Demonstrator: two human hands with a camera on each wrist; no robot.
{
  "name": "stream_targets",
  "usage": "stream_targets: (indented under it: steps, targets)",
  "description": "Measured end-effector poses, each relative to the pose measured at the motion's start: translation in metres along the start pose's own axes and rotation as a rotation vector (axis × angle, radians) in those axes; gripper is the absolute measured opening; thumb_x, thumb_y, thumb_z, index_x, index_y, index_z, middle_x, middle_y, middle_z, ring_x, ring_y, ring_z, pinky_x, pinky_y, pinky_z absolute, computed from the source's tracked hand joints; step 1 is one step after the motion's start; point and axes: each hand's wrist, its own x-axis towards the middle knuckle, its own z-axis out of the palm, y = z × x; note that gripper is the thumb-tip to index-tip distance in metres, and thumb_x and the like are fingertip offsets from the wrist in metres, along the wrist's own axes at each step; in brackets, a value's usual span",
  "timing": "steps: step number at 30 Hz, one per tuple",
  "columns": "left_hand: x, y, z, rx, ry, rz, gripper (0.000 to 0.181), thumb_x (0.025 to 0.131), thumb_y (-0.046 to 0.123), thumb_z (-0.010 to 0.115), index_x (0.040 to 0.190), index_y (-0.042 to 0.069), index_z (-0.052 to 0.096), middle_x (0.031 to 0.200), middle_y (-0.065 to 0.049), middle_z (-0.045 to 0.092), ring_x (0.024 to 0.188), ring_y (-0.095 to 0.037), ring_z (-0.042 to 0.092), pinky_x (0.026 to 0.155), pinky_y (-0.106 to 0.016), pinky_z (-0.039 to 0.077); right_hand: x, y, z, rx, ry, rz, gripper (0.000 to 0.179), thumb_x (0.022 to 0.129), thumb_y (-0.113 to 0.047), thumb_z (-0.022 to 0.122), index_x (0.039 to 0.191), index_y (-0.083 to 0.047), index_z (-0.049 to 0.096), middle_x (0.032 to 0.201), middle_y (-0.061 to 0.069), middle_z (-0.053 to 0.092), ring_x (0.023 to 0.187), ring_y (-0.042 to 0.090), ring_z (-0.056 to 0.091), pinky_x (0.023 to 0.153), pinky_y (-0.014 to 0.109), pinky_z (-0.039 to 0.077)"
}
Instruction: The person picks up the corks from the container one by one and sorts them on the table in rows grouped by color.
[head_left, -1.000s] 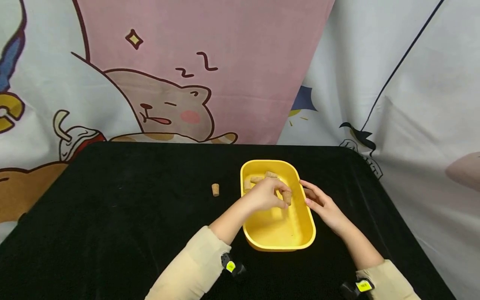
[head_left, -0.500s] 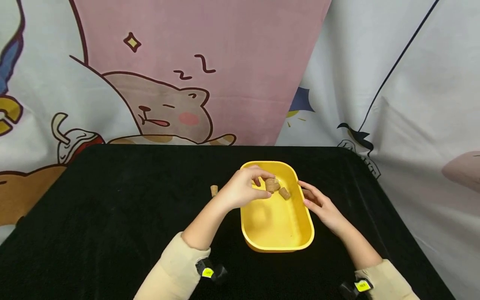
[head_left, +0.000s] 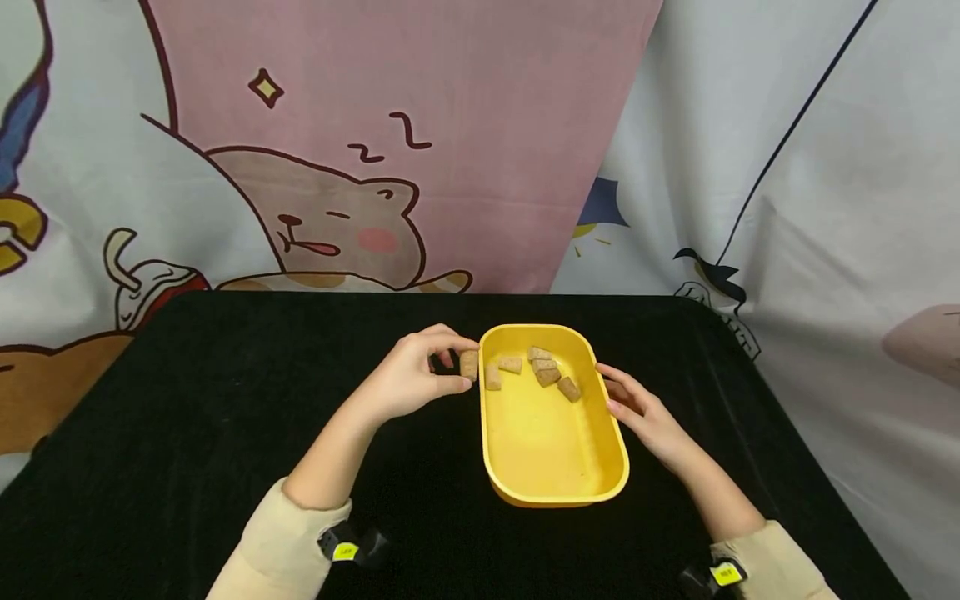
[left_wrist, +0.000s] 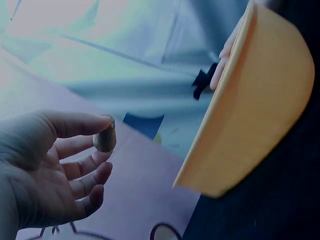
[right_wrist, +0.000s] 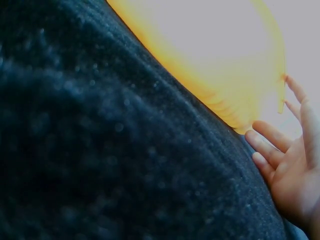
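Just outside the left rim of the yellow tub (head_left: 555,454), my left hand (head_left: 408,375) pinches a cork (head_left: 468,365) between thumb and index finger. In the left wrist view that cork (left_wrist: 105,136) is held in the air, apart from the tub (left_wrist: 265,95), with the other fingers loosely bent. My right hand (head_left: 647,421) rests its fingers against the tub's right side. The right wrist view shows this right hand (right_wrist: 287,170) with spread fingers touching the outer wall. Several corks (head_left: 511,364) lie in the upper half of the tub, one dark cork (head_left: 569,388) nearest its right wall.
A black cloth (head_left: 225,442) covers the table under the tub. Behind it hangs a printed curtain (head_left: 487,150) with cartoon animals. Each sleeve carries a small wrist camera, such as the left one (head_left: 352,546).
My left hand has moved left from over the tub to outside its left rim. The lone cork on the cloth no longer shows separately. The right hand stays at the tub.
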Motion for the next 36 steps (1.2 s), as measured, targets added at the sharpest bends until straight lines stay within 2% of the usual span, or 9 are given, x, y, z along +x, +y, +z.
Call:
stream_targets:
  steps: [8,15,28,36]
  targets:
    - [-0.006,-0.021,-0.028,0.055,0.015,0.003,0.036,0.08,0.007,0.076,0.115,0.009,0.069,0.106,-0.001,0.059,0.089,-0.024,0.054,0.066,-0.036,0.048,0.0,-0.001,-0.003,0.0,0.001,0.002,0.05,0.102,-0.01,0.043,0.15,-0.009,0.028,0.138,0.029,0.042,0.113,0.009,0.055,0.088,0.028,0.047]
    - [-0.009,-0.04,-0.044,0.064,-0.001,-0.055,0.034,0.079,0.005,0.077,0.112,0.007,0.069,0.103,-0.004,0.06,0.09,-0.027,0.055,0.068,-0.037,0.047,-0.001,0.0,-0.002,-0.006,0.0,-0.006,0.05,0.102,-0.009,0.043,0.149,-0.008,0.028,0.137,0.03,0.043,0.112,0.008,0.055,0.087,0.028,0.047]
    - [-0.011,-0.087,-0.05,0.072,-0.104,-0.165,0.038,0.079,0.008,0.078,0.115,0.002,0.066,0.104,-0.008,0.06,0.092,-0.027,0.053,0.071,-0.037,0.045,0.0,-0.002,-0.002,-0.01,-0.005,0.008,0.05,0.102,-0.01,0.043,0.15,-0.01,0.028,0.138,0.029,0.043,0.112,0.009,0.056,0.087,0.028,0.047]
    - [-0.014,-0.109,-0.046,0.068,-0.135,-0.189,0.036,0.078,0.007,0.078,0.113,0.003,0.066,0.103,-0.006,0.059,0.092,-0.026,0.052,0.073,-0.037,0.044,0.001,-0.003,-0.001,-0.011,-0.004,0.008,0.05,0.102,-0.01,0.044,0.15,-0.009,0.028,0.138,0.028,0.044,0.112,0.009,0.056,0.087,0.027,0.047]
